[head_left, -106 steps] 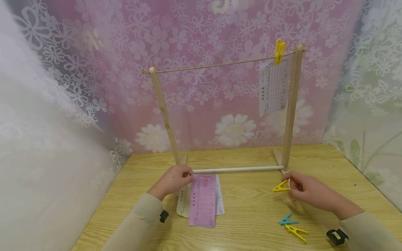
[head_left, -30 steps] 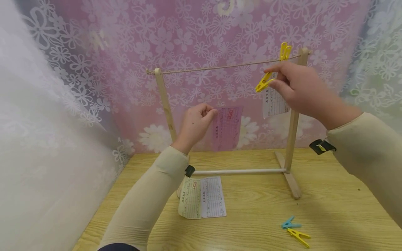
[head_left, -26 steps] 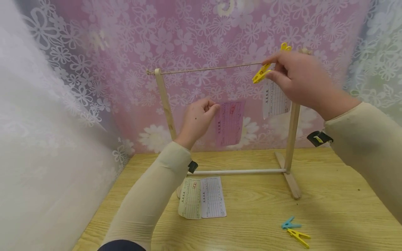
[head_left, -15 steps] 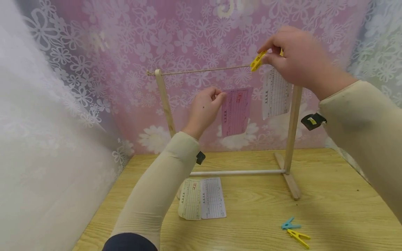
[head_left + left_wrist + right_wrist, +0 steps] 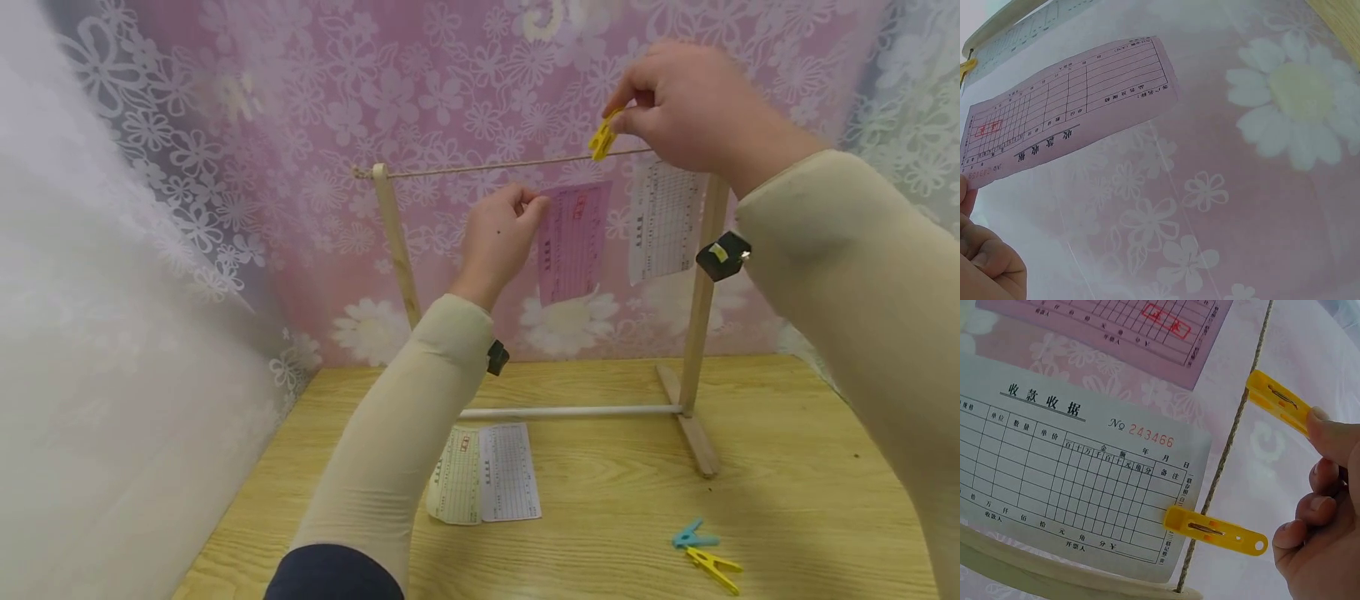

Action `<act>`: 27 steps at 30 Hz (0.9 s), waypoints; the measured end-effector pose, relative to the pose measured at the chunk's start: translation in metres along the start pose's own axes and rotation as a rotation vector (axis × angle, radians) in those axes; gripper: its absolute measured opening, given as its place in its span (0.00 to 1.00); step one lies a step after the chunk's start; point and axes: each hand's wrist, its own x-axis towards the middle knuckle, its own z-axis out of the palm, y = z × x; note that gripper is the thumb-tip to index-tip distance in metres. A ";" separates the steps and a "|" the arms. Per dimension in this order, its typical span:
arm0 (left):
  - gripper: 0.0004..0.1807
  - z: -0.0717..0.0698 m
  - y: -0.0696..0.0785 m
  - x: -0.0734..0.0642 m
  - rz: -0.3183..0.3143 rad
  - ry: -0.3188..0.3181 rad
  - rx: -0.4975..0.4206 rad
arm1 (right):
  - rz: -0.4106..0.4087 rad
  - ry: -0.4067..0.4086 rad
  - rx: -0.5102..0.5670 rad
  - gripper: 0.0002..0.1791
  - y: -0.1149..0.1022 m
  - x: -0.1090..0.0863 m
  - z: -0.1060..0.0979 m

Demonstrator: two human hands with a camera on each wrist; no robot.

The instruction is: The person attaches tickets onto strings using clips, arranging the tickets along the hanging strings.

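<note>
A pink receipt slip (image 5: 573, 242) hangs from my left hand (image 5: 501, 233), which pinches its upper left corner just below the rope (image 5: 487, 167). In the left wrist view the slip (image 5: 1072, 103) stretches away from my fingertips. My right hand (image 5: 686, 104) pinches a yellow clothespin (image 5: 604, 136) at the rope, its jaw end pointing down. The right wrist view has this clothespin (image 5: 1279, 400) overlapping the rope (image 5: 1225, 450), apart from the pink slip. Beside it, a second yellow clothespin (image 5: 1215, 531) clips a white receipt slip (image 5: 1085, 469) to the rope.
The wooden frame's right post (image 5: 701, 308) and white crossbar (image 5: 570, 412) stand on the wooden table (image 5: 600, 500). A yellowish slip (image 5: 457, 479) and a white slip (image 5: 510, 471) lie at left. A blue clothespin (image 5: 695, 534) and a yellow one (image 5: 714, 568) lie at front right.
My left hand has lifted the pink slip from the table up toward the rope. My right hand has carried the yellow clothespin up and leftward to the rope.
</note>
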 end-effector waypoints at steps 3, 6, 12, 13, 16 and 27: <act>0.12 0.002 0.002 0.002 -0.008 0.002 -0.001 | 0.009 -0.031 0.010 0.19 0.000 0.002 0.001; 0.12 0.002 0.004 0.003 -0.017 0.007 -0.005 | 0.010 -0.052 0.005 0.19 -0.001 0.004 0.001; 0.12 0.002 0.009 0.006 0.002 0.017 -0.028 | 0.024 -0.092 0.002 0.19 -0.003 0.004 0.000; 0.12 0.002 0.010 0.006 0.004 0.016 -0.031 | 0.028 -0.099 0.005 0.19 -0.003 0.004 0.000; 0.12 0.003 0.011 0.007 0.011 0.019 -0.041 | 0.030 -0.112 0.008 0.19 -0.003 0.003 0.000; 0.12 0.002 0.015 0.008 0.005 0.028 -0.048 | 0.009 -0.142 -0.035 0.23 -0.003 0.002 0.003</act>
